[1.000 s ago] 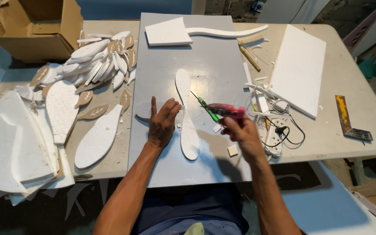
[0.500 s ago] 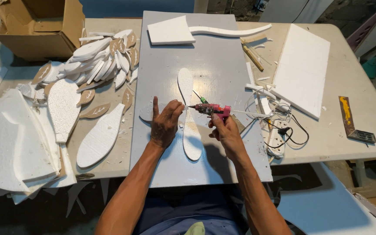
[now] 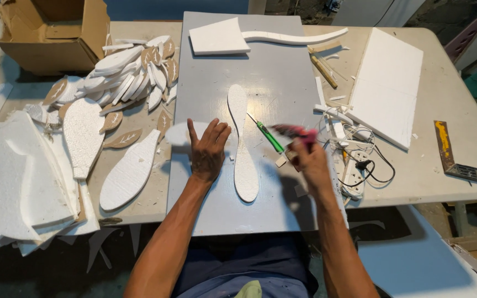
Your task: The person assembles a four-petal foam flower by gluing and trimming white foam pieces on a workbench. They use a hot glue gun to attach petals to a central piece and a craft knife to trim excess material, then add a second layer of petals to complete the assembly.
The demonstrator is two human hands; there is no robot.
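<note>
Head view: foam cut-out on the board, tool in my right hand

My left hand [image 3: 207, 152] lies flat, fingers spread, on the grey board [image 3: 282, 72], just left of the long white foam cut-out [image 3: 242, 146]. Holding nothing, palm down, fingertips near the cut-out's narrow waist. Touching it or not, can't tell.

My right hand [image 3: 309, 160] is blurred, closed around the pink-handled cutting tool [image 3: 282, 135]. Its green shaft points up-left, tip just beside the cut-out's right edge, near the upper lobe.

The cut-out lies lengthwise on the board, middle of the table, between my hands.

Around: heap of foam leaf shapes [image 3: 131, 77] left of the board, a cardboard box [image 3: 56, 36] far left, big foam offcuts [image 3: 12, 176] at the left edge. A foam slab [image 3: 387, 88] and white power strip with cables [image 3: 349, 149] on the right.
</note>
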